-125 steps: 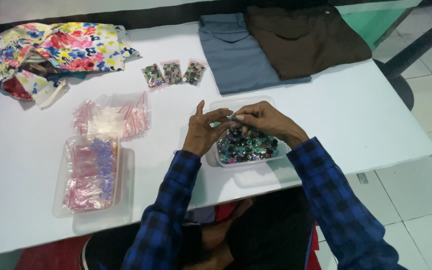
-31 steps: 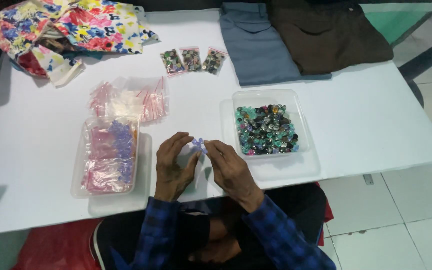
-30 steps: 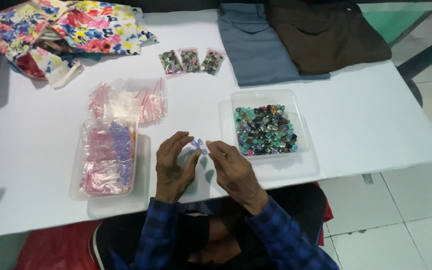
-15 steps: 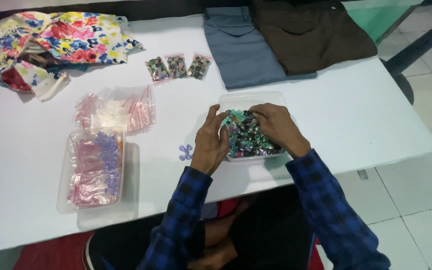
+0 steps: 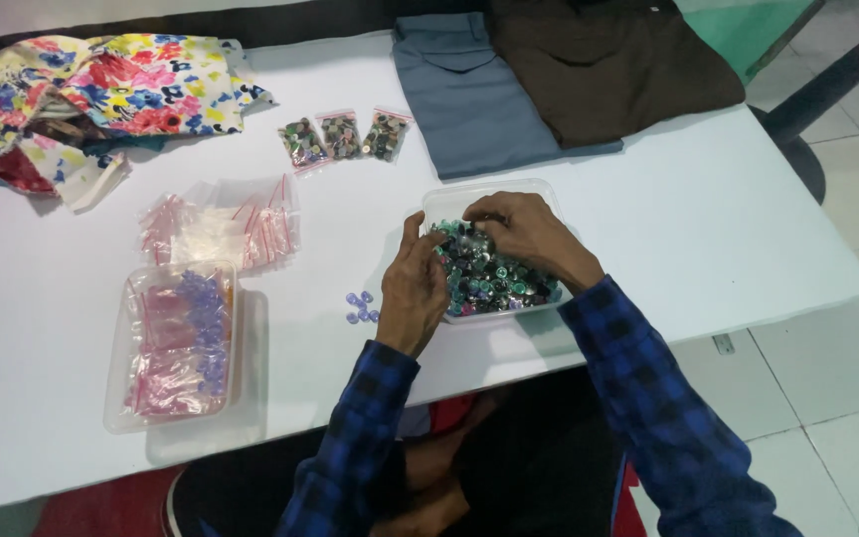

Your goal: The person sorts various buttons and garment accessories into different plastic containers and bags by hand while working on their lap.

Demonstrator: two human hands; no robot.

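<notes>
Both hands' fingers point(image 5: 459, 231) dig in clear tub point(image 5: 449, 204) w/ mixed buttons point(image 5: 494, 278); grip unclear, prob. curled.

The left hand point(image 5: 413, 288) and right hand point(image 5: 519, 231) are now being dug into the clear plastic tub of mixed buttons point(image 5: 489, 273); small purple buttons point(image 5: 359, 306) are left lying on the white desk point(image 5: 728, 209).

A clear plastic tub point(image 5: 449, 204) sits on the table, heaped with dark mixed buttons point(image 5: 494, 278).
</notes>
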